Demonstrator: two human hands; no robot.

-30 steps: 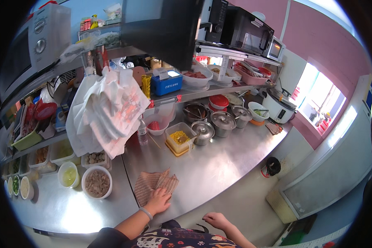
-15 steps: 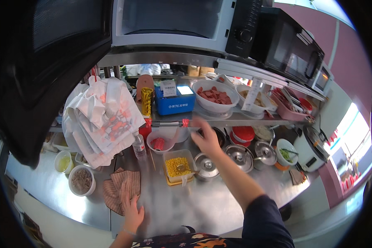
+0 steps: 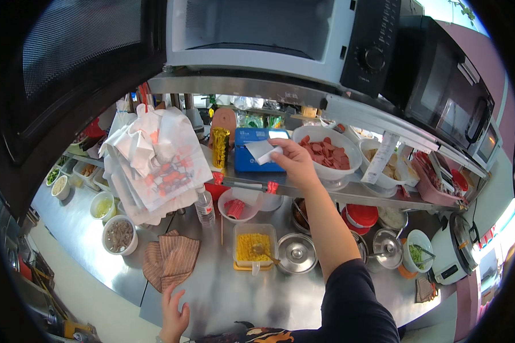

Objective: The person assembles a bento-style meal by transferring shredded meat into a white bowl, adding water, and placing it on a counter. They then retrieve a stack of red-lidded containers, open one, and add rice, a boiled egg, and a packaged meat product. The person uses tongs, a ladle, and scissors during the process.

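**A:** Up on the shelf, your right hand (image 3: 292, 159) is pinching a white tissue (image 3: 261, 151) between thumb and fingertips, right at the slot of the blue tissue box (image 3: 253, 150). Looks to me like you're mid-pull, with the sheet partly out and touching the box.

**B:** And your left hand (image 3: 173, 311)?

**A:** Down at the front edge of the steel counter (image 3: 223, 297), fingers spread loose and holding nothing, just below the brown striped cloth (image 3: 170, 260). Can't tell if the palm is actually pressing down.

**B:** So what's the next bit need?

**A:** My guess is a clean tug up and toward you, so the box doesn't slide into the bowl of sliced sausage (image 3: 327, 151) beside it. Watch your forearm too, it's hanging over the tub of corn (image 3: 254, 247) and the round metal lid (image 3: 297, 252).
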